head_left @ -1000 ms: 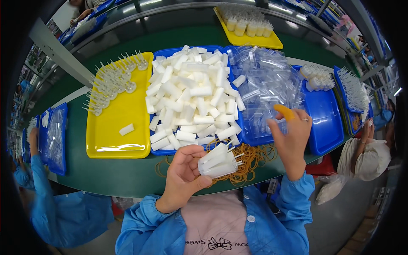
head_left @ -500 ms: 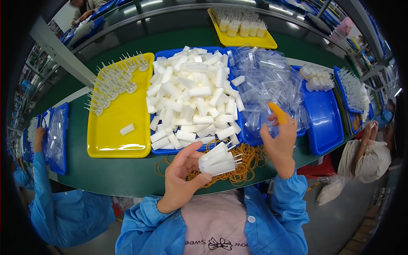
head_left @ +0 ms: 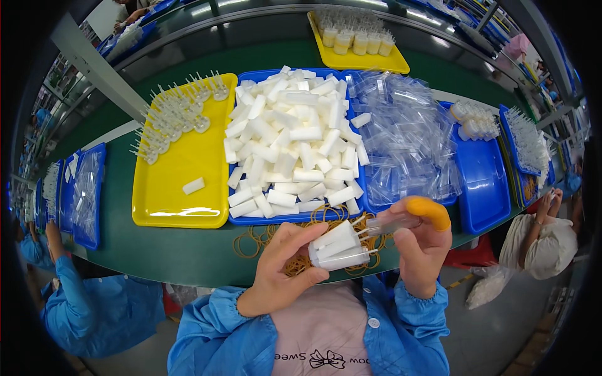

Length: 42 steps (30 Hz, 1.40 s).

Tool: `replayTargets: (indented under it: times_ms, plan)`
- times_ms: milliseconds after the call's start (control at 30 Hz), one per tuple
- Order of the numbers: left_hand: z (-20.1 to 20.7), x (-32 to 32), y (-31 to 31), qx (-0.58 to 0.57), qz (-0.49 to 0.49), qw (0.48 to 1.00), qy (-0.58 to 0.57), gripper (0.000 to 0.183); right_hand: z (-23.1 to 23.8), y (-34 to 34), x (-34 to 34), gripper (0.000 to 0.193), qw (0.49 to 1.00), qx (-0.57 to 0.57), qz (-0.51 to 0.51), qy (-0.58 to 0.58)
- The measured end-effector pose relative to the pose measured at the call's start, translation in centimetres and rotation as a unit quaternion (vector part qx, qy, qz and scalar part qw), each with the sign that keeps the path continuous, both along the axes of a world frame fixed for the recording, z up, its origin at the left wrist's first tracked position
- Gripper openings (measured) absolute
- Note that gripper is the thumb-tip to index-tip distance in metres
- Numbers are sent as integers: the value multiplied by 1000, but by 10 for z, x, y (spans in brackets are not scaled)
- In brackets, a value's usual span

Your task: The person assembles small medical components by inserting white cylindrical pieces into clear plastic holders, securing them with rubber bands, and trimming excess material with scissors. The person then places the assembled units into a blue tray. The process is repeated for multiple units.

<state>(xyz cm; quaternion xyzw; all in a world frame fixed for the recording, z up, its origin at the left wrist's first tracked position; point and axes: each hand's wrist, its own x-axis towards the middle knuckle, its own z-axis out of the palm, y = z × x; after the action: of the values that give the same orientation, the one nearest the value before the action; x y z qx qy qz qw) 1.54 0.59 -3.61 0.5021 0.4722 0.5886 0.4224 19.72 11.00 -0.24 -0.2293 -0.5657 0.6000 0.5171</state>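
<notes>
My left hand [head_left: 282, 269] is closed around a bundle of white blocks [head_left: 337, 241] with clear plastic at the base and thin white stems pointing right. In my right hand [head_left: 421, 254], thumb and fingers pinch a clear plastic sleeve [head_left: 394, 223]. Its end is beside the stems of the bundle; whether it touches them I cannot tell. An orange finger cot [head_left: 429, 212] covers one right finger. Beneath the bundle lies a heap of tan rubber bands [head_left: 249, 244], partly hidden by my hands.
White blocks [head_left: 282, 135] heap a blue tray; clear sleeves [head_left: 401, 138] fill another to its right. On the left, a yellow tray [head_left: 182, 207] carries stemmed pieces [head_left: 166, 119] and one block. Another blue tray [head_left: 483, 197] stands right. A co-worker's blue sleeve [head_left: 75, 285] shows at left.
My right hand has come down from the clear sleeves toward my left hand, now with one sleeve in its fingers. The bundle in my left hand has shifted slightly right.
</notes>
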Motion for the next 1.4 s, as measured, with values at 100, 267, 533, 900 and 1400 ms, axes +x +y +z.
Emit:
replayTargets:
  times_ms: [100,267,533,900,1400]
  plan:
    - [1,1,0,-24,-37,995,-86,61,1,0,0,36,1000,31,1,3]
    - [4,1,1,-30,-51,994,-93,61,5,1,6,31,994,56,36,-82]
    - [1,1,1,24,41,993,104,59,7,-2,10,27,992,-1,-13,-128]
    - [21,1,2,38,20,978,205,51,6,-5,17,29,989,32,-2,-146]
    - [10,0,3,50,-33,991,119,38,11,-11,19,22,977,124,-16,-170]
